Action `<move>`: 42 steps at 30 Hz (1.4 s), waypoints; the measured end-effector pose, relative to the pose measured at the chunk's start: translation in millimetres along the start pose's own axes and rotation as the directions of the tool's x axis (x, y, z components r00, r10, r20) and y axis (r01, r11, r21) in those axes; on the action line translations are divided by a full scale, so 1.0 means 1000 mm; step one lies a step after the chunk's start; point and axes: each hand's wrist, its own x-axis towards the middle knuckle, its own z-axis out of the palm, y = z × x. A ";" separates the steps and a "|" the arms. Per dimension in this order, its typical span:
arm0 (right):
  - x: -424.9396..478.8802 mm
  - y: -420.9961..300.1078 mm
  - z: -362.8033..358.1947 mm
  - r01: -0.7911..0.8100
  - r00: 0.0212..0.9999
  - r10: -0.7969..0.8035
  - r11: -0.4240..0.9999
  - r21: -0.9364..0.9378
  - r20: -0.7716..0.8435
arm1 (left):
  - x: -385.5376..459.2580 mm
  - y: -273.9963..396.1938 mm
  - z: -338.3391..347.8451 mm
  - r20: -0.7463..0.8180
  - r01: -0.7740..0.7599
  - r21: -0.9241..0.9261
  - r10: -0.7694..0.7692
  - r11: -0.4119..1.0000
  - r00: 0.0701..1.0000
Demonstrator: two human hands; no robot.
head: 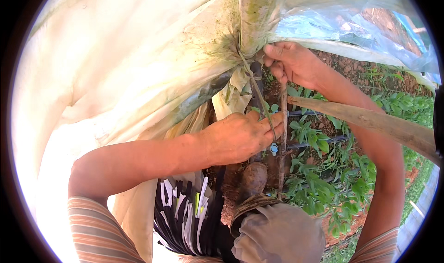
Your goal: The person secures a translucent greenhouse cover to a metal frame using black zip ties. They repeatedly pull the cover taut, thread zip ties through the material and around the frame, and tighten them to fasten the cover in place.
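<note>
My left hand (239, 136) grips the lower end of a thin greenish cord (256, 84), which runs taut up to a gathered knot of sheeting. The off-white plastic sheet (145, 65) is bunched there around a sheet-wrapped post (258, 16), stained green. At the right side of the gather, my right hand (293, 63) has its fingers curled on the sheet's edge; exactly what the fingertips pinch is partly hidden. A dark upright pole (256, 79) stands just below the gather, behind the cord.
A wooden pole (364, 119) slants in from the right across my right forearm. Beside a thin upright stick (282, 141) grow leafy green plants (326, 186), with dark pipes among them. Black and white strips (187, 214) hang at my waist, near my covered knee (277, 228) and muddy boot (255, 178).
</note>
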 end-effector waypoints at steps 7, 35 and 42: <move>-0.001 -0.002 0.003 0.043 0.999 -0.041 0.979 0.201 -0.013 | -0.037 0.044 0.099 0.189 -0.155 -0.388 0.243 0.909 0.952; -0.150 0.004 -0.085 -0.027 0.785 -0.479 0.606 -0.795 -0.393 | 0.010 -0.112 -0.085 0.042 0.264 -0.959 -0.873 0.100 0.485; -0.113 -0.032 -0.037 0.172 0.925 -0.306 0.865 -0.472 -0.223 | 0.013 -0.037 -0.112 0.431 0.674 -0.451 -0.519 0.584 0.738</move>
